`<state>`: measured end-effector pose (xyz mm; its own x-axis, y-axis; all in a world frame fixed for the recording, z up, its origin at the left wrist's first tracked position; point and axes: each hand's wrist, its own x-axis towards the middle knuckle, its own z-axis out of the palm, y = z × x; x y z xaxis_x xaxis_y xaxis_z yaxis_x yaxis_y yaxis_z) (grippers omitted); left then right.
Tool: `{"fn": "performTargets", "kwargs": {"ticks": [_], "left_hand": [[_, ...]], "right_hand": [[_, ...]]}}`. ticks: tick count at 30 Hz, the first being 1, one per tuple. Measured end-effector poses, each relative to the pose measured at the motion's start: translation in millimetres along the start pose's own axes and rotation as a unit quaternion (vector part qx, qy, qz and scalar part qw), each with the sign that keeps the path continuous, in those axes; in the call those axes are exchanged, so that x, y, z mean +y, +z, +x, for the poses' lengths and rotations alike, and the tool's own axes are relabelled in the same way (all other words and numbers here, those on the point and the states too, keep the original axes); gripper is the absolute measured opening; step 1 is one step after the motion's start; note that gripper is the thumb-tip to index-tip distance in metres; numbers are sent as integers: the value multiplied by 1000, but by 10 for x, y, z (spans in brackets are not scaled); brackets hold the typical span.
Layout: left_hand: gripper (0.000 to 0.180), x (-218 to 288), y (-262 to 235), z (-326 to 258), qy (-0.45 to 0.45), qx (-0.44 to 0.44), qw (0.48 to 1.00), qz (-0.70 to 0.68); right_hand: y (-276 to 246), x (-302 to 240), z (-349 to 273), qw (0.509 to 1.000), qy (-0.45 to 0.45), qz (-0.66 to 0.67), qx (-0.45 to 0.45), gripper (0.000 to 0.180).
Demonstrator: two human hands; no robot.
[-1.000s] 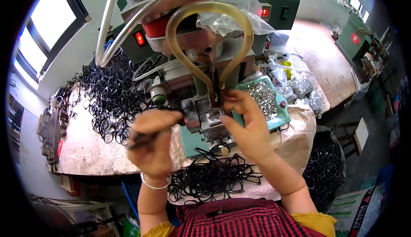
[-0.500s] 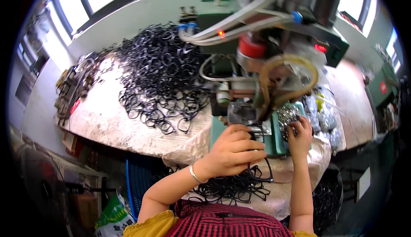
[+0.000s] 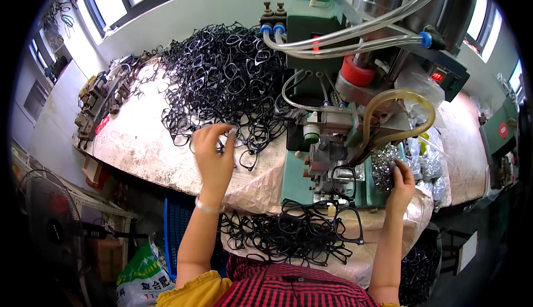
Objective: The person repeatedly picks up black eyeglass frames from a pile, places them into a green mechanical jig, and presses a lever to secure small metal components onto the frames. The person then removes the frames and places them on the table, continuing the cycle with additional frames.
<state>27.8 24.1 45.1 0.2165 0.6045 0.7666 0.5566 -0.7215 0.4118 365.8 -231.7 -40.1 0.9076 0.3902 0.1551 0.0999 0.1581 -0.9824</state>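
Note:
At the near edge of the large pile of black eyeglass frames [image 3: 222, 68], my left hand [image 3: 213, 154] is open, thumb and forefinger apart. My right hand [image 3: 401, 187] is at the green tray's heap of small shiny metal parts [image 3: 384, 168]. Its fingertips are pinched together, and whatever is between them is too small to make out. Between my hands, a single black eyeglass frame [image 3: 362, 224] rests at the metal fixture [image 3: 322, 160] of a green press machine [image 3: 311, 24], one rim hanging toward me. Neither hand touches it.
A smaller heap of black frames [image 3: 272, 235] lies near my lap. Metal blocks [image 3: 91, 107] line the table's left edge. Clear hoses [image 3: 344, 43] and a yellowish tube [image 3: 397, 93] loop from the machine. Plastic bags [image 3: 430, 165] lie beyond the tray; a blue crate [image 3: 173, 224] stands below.
My left hand has let go of the eyeglass frame at the fixture and moved left to the large pile. My right hand stays at the metal parts, its fingers drawn closer together.

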Motion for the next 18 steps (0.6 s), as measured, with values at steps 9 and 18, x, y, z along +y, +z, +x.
{"fn": "performTargets", "kwargs": {"ticks": [9, 18], "left_hand": [[19, -690, 1215, 27, -181, -208, 953, 122], [12, -1045, 623, -458, -215, -191, 951, -112]], "right_hand": [[195, -320, -139, 955, -156, -250, -7, 13], [-351, -499, -630, 951, -139, -276, 11, 14]]}}
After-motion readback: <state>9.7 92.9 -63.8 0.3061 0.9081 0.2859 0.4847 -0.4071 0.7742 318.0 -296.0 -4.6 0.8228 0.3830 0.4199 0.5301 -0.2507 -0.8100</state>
